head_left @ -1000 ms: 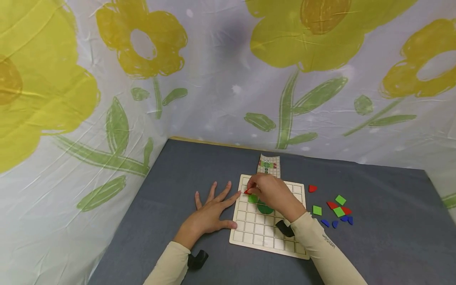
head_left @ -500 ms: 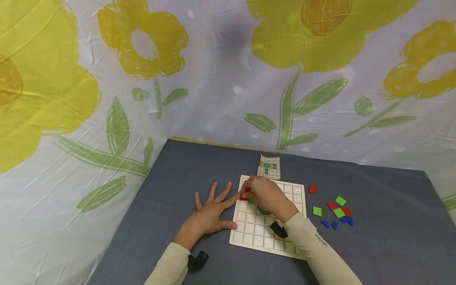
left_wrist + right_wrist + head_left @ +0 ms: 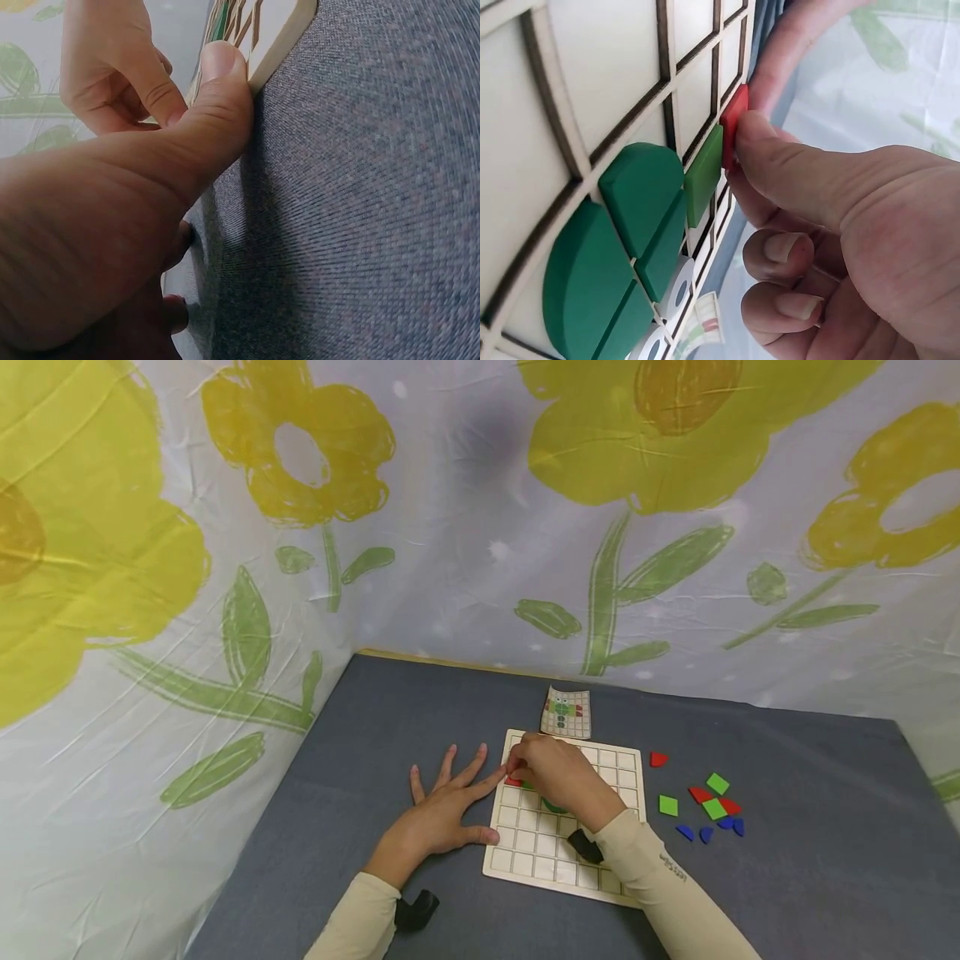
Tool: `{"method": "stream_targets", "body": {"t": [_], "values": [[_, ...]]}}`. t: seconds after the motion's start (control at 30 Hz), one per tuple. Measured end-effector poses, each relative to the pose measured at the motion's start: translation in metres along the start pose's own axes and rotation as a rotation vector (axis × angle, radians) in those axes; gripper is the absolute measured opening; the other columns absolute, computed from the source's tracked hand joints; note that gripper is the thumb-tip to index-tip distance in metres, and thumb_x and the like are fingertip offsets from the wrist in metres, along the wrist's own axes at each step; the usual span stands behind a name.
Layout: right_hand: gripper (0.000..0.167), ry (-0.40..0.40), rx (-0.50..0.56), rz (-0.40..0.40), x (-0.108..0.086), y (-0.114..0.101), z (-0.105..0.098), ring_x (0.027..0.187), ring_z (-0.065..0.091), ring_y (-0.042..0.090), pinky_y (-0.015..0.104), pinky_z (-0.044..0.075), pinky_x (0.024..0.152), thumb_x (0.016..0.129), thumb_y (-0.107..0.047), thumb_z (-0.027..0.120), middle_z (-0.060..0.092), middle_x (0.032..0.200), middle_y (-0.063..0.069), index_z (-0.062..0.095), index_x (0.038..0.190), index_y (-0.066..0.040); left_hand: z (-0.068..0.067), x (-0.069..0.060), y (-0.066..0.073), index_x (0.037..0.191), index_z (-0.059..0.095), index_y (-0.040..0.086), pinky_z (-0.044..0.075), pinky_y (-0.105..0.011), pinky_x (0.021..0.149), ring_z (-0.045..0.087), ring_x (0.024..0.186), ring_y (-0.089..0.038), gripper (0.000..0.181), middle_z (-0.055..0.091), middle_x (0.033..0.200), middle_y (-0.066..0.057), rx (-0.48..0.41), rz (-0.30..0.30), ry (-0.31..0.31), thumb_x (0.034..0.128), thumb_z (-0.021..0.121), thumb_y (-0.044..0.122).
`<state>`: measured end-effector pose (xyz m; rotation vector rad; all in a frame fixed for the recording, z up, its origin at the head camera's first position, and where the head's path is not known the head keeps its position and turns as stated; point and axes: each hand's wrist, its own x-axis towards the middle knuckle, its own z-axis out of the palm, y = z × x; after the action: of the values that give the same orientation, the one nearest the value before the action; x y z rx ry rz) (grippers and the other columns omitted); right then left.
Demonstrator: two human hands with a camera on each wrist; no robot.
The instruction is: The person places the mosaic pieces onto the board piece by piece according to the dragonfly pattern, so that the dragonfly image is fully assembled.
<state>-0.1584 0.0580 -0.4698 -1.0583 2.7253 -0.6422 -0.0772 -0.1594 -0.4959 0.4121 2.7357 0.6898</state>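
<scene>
Grid board (image 3: 522,862): pale, wood-like, thin, divided into square cells; flat on the dark surface (image 3: 375,735).

Red tile (image 3: 735,124): in the board's left margin, just beside the light green tile (image 3: 705,176); full seating in a cell not possible to tell. Judged light, stiff, smooth, slightly slippery between fingertips; unlikely to break, perhaps liable to chip at corners. Best hold: opposite side edges, thumb against fingertip, upper face left for pressing. Probably awkward to lift once flush, for want of exposed edge.

Right grip (image 3: 558,770): over the board's far left part; thumb and forefinger clamped on the red tile, other fingers curled.

Left grip (image 3: 438,814): at the board's left edge; fingers spread apart, forefinger and thumb touching the rim, nothing held.

Dark green pieces (image 3: 637,195): on the board, rounded outline. Pattern card (image 3: 573,724): just beyond the board's far edge. Loose green squares (image 3: 668,806), red pieces (image 3: 657,759), blue pieces (image 3: 685,832): right of the board; similar handling expected.
</scene>
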Motion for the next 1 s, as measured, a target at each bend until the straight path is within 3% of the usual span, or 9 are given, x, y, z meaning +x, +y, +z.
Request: {"method": "stream_targets", "body": {"t": [0.67, 1.0], "values": [[0.011, 0.011, -0.086, -0.04, -0.007, -0.001, -0.003, 0.076, 0.069, 0.008, 0.025, 0.057, 0.066, 0.087, -0.017, 0.088, 0.069, 0.092, -0.007, 0.087, 0.098, -0.018, 0.001, -0.001, -0.001, 0.167, 0.031, 0.04, -0.012, -0.087, 0.11, -0.012, 0.162, -0.043, 0.099, 0.007, 0.178, 0.002, -0.003, 0.004, -0.007, 0.0833, 0.08, 0.058], [0.01, 0.076, -0.097, -0.048, -0.019, 0.005, -0.014, 0.075, 0.067, 0.006, 0.024, 0.055, 0.064, 0.089, -0.018, 0.088, 0.07, 0.093, -0.009, 0.087, 0.099, -0.02, 0.001, 0.0, -0.001, 0.167, 0.032, 0.04, -0.013, -0.086, 0.11, -0.013, 0.162, -0.043, 0.098, 0.006, 0.178, 0.003, 0.002, 0.003, -0.006, 0.0837, 0.079, 0.059]]}}
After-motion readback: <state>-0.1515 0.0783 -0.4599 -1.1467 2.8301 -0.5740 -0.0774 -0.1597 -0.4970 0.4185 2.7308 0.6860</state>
